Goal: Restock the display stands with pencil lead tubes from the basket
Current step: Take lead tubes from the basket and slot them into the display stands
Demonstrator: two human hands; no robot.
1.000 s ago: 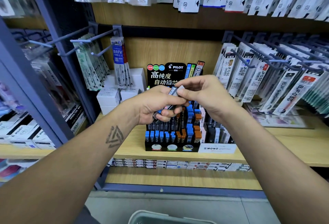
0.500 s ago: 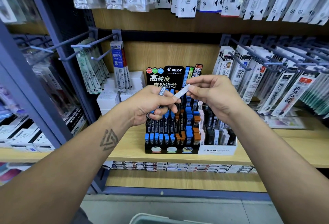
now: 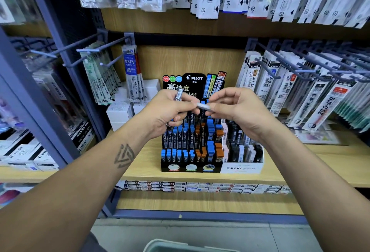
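Two hands are working in front of the shelf (image 3: 300,157), raised above the black stand (image 3: 190,151). The left hand (image 3: 168,115) is curling its fingers round a small bunch of lead tubes (image 3: 178,95), whose dark tops are sticking up past the thumb while a lower end is poking out beneath the palm. The right hand (image 3: 238,107) is pinching one pale tube (image 3: 203,106) between thumb and fingertips, holding it nearly level, its far end lying just beside the left fingers; I cannot tell whether it is touching them. Rows of blue- and orange-capped tubes are standing upright in the stepped black stand, which is sitting on the wooden shelf. Just beside it on the right, touching it, the white stand (image 3: 242,168) is holding black and white tubes. Refill packs (image 3: 312,95) are hanging from pegs to the right, more are hanging to the left, and white boxes (image 3: 120,111) are stacked behind the left hand. At the bottom edge the rim of the basket (image 3: 180,246) is showing, well apart from both hands.
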